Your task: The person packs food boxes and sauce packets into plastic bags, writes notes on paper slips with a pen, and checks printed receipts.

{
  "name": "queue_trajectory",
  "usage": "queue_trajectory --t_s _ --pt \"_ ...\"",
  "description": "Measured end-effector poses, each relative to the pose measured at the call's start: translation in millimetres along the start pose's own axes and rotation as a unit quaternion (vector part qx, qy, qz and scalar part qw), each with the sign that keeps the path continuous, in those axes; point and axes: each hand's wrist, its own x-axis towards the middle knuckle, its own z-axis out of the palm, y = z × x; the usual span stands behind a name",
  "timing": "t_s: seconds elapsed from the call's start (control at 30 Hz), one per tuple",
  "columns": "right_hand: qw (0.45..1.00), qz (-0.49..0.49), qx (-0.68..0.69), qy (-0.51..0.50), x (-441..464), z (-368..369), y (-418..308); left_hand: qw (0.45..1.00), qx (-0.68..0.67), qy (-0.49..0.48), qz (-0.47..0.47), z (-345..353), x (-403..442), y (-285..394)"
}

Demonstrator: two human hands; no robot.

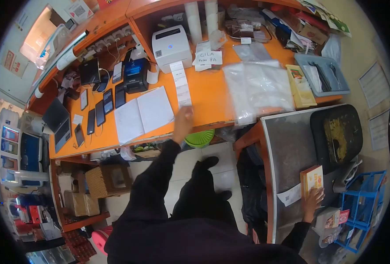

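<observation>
Left hand [184, 125] is blurred and hides the lower end of the paper strip [180, 86] from the printer [172, 46]. Right hand [313, 203] covers the near end of the box [312, 179] at the grey table [287, 149]; whether either hand's fingers are clamped cannot be told.

Shop or office, orange counter [209, 94], label printer [171, 46], several phones [108, 101]

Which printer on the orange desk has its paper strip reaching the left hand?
The white printer, farther right: its long label strip runs down to the left hand. The black-and-blue printer has shorter paper, ending away from that hand.
</observation>
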Motion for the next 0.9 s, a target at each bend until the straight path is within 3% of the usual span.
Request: queue_trajectory --t_s 0.03,0.07,0.13,0.17,0.23,0.33,0.37,0.43,0.5,0.53,0.57,0.6,0.7,0.8,0.9 --pt "0.999 0.032 -0.035 -0.019 -10 -13 -19 0.995 -0.038 0.028 -0.092 -11 27 -25" --pt "0.996 -0.006 0.015 0.085 -12 -11 -32 0.979 -0.074 0.054 -0.183 -18 53 -51" --pt "0.948 -0.086 0.112 0.285 -16 0 -61 0.977 -0.019 0.080 -0.196 -28 92 -95" --pt "0.944 -0.066 0.160 0.281 -25 -15 -101 0.975 0.052 0.073 -0.202 -22 110 -121" --pt "0.903 -0.169 0.247 0.308 -23 -18 -174 0.957 0.192 0.060 -0.207 -7 139 -173" --pt "0.871 -0.308 0.352 0.153 -30 -66 -308 0.977 0.210 -0.014 -0.040 -8 159 -144" --pt "0.847 -0.374 0.363 0.110 -21 -66 -344 0.980 0.155 -0.052 -0.116 -9 163 -135" --pt "0.784 -0.366 0.501 -0.020 -8 -54 -411 0.956 0.043 -0.125 -0.261 -9 167 -118" --pt "0.714 -0.333 0.608 -0.096 -3 -56 -468 0.914 -0.223 -0.113 -0.319 -4 147 -98" --pt "0.723 -0.348 0.593 -0.063 -1 -57 -490 0.866 -0.351 -0.103 -0.341 -6 132 -87" --pt "0.731 -0.364 0.577 -0.031 1 -59 -509 0.853 -0.357 -0.146 -0.352 -13 119 -74" --pt "0.737 -0.380 0.559 0.001 0 -59 -520 0.838 -0.363 -0.187 -0.363 -21 110 -60" --pt "0.646 -0.366 0.649 -0.167 -10 -65 -531 0.768 -0.441 -0.180 -0.427 -39 95 -31" --pt "0.620 -0.338 0.664 -0.245 -26 -81 -523 0.769 -0.455 -0.173 -0.415 -59 98 -16" --pt "0.616 -0.305 0.683 -0.247 -38 -91 -525 0.774 -0.439 -0.191 -0.415 -72 107 -10"
